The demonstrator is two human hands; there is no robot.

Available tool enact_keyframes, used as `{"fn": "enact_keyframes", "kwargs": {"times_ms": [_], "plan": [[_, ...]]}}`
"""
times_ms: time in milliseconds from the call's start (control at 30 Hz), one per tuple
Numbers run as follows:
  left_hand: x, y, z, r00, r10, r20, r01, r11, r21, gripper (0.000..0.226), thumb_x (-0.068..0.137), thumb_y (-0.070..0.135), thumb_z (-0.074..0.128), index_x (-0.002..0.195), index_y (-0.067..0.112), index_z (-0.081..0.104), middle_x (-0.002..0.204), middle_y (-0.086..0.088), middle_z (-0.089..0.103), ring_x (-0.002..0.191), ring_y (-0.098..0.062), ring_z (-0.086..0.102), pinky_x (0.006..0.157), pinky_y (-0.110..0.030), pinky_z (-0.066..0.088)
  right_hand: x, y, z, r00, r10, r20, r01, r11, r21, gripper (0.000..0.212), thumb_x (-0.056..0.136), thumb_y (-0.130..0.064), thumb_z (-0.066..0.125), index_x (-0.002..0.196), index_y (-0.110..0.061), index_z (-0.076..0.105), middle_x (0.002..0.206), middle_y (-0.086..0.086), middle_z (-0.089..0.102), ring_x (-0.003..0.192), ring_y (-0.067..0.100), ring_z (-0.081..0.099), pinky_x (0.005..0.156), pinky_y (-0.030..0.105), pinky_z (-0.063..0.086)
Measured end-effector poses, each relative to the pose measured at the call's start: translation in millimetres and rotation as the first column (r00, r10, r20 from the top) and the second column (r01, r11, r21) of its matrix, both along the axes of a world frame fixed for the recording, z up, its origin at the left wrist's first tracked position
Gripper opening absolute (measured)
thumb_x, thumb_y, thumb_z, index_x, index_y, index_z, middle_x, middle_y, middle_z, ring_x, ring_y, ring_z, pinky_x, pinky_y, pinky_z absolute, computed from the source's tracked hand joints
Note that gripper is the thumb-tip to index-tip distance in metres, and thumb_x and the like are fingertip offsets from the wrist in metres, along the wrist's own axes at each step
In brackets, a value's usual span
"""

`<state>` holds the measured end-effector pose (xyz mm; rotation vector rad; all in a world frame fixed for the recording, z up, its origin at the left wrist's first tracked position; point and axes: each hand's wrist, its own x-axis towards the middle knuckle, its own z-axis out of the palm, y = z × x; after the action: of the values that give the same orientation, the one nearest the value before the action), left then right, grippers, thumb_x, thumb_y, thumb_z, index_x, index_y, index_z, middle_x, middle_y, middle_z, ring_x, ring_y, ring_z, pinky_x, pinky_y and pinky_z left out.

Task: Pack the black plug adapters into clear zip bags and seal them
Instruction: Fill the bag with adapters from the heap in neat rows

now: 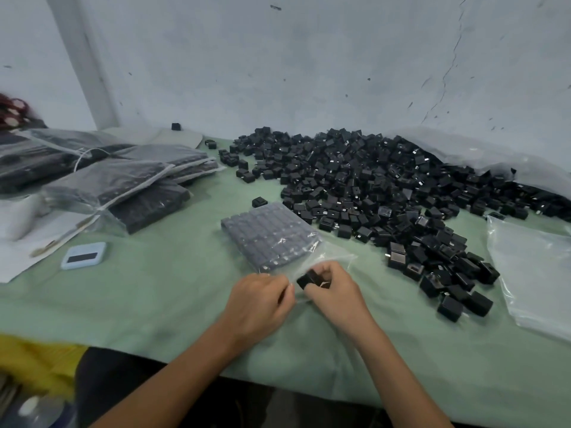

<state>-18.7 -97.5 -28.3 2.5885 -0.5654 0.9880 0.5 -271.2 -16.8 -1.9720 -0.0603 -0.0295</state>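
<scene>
Clear zip bag (272, 239) lying flat on the green desk (160, 291), nearly full of neat rows of black adapters, long axis running from the open mouth away toward the far left. Mouth end nearest the hands, just ahead of both. Left hand (261, 299) pinching the mouth's edge at the bag's near left corner, fingers curled. Right hand (332, 287) at the near right of the mouth, fingers curled round a black adapter (307, 280), apparently pushing it through the opening. Right of the bag, touching its far edge, the big loose pile of adapters (386, 193); left of the bag and well apart, stacked filled bags (117, 183). Hard to make out: the zip strip itself, whether the last row has room, fingertips hidden behind film and adapter.
</scene>
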Motion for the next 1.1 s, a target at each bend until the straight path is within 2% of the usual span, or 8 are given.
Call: {"fn": "enact_keyframes", "kwargs": {"times_ms": [167, 267, 467, 567, 667, 800, 933, 1100], "plan": [[-3, 1, 1, 0.999, -0.007, 0.036, 0.008, 1.000, -0.020, 0.032, 0.093, 0.028, 0.053, 0.063, 0.019, 0.048, 0.057, -0.001, 0.052, 0.055, -0.025, 0.050, 0.056, -0.035, 0.035, 7, 16, 3, 0.996, 0.072, -0.043, -0.070, 0.996, 0.055, 0.018, 0.072, -0.007, 0.068, 0.085, -0.020, 0.068, 0.084, -0.003, 0.073, 0.069, 0.010, 0.065, 0.062, 0.029, 0.055], [-5, 0, 4, 0.997, -0.050, 0.055, 0.051, 0.999, -0.014, 0.029, 0.090, 0.025, 0.054, 0.063, 0.018, 0.048, 0.057, -0.002, 0.050, 0.055, -0.025, 0.048, 0.055, -0.035, 0.033, 13, 20, 5, 0.987, 0.135, -0.089, -0.132, 0.991, 0.036, 0.016, 0.070, -0.006, 0.067, 0.080, -0.017, 0.070, 0.074, -0.005, 0.073, 0.056, 0.005, 0.062, 0.050, 0.023, 0.047], [-7, 3, 4, 0.994, -0.106, 0.009, 0.106, 0.994, 0.002, 0.024, 0.083, 0.022, 0.060, 0.063, 0.016, 0.047, 0.060, -0.002, 0.051, 0.057, -0.026, 0.048, 0.055, -0.037, 0.037, 10, 20, 3, 0.958, 0.281, -0.061, -0.285, 0.956, -0.072, 0.014, 0.056, -0.019, 0.053, 0.056, -0.025, 0.066, 0.050, -0.009, 0.057, 0.050, -0.004, 0.047, 0.051, 0.019, 0.040], [-11, 3, 3, 0.992, -0.127, -0.019, 0.128, 0.992, 0.013, 0.022, 0.082, 0.021, 0.060, 0.064, 0.016, 0.048, 0.061, -0.002, 0.052, 0.058, -0.026, 0.049, 0.056, -0.037, 0.038, 13, 17, 4, 0.928, 0.366, -0.074, -0.369, 0.929, -0.021, 0.030, 0.059, -0.011, 0.052, 0.079, -0.021, 0.073, 0.067, -0.002, 0.067, 0.062, 0.001, 0.058, 0.057, 0.018, 0.045], [-13, 5, 3, 0.991, -0.133, -0.031, 0.134, 0.990, 0.033, 0.022, 0.086, 0.021, 0.059, 0.067, 0.015, 0.050, 0.064, -0.002, 0.052, 0.060, -0.026, 0.049, 0.057, -0.038, 0.039, 17, 23, 0, 0.955, 0.288, -0.076, -0.295, 0.951, -0.097, 0.040, 0.060, -0.013, 0.053, 0.091, -0.031, 0.072, 0.077, -0.006, 0.073, 0.072, 0.011, 0.067, 0.062, 0.024, 0.050], [-16, 4, 4, 0.988, -0.145, -0.052, 0.147, 0.989, 0.033, 0.021, 0.090, 0.022, 0.057, 0.071, 0.013, 0.053, 0.068, -0.002, 0.054, 0.063, -0.025, 0.047, 0.058, -0.037, 0.039, 19, 25, -6, 0.945, 0.315, -0.084, -0.326, 0.927, -0.187, 0.052, 0.071, -0.004, 0.053, 0.111, -0.034, 0.070, 0.102, -0.002, 0.075, 0.102, 0.018, 0.069, 0.094, 0.044, 0.053], [-17, 5, 5, 0.988, -0.151, -0.043, 0.152, 0.988, 0.035, 0.021, 0.090, 0.021, 0.056, 0.071, 0.014, 0.053, 0.069, -0.003, 0.053, 0.064, -0.026, 0.048, 0.059, -0.038, 0.040, 21, 22, -6, 0.939, 0.333, -0.085, -0.341, 0.932, -0.123, 0.054, 0.072, 0.000, 0.052, 0.116, -0.026, 0.071, 0.106, -0.002, 0.075, 0.105, 0.017, 0.069, 0.096, 0.048, 0.052], [-18, 6, 4, 0.983, -0.176, -0.055, 0.178, 0.984, 0.028, 0.021, 0.091, 0.020, 0.055, 0.071, 0.014, 0.051, 0.069, -0.002, 0.051, 0.064, -0.025, 0.046, 0.060, -0.037, 0.038, 23, 33, -2, 0.950, 0.298, -0.093, -0.307, 0.836, -0.454, 0.039, 0.081, -0.024, 0.054, 0.114, -0.041, 0.065, 0.101, 0.000, 0.072, 0.100, 0.024, 0.067, 0.089, 0.035, 0.052]]}}
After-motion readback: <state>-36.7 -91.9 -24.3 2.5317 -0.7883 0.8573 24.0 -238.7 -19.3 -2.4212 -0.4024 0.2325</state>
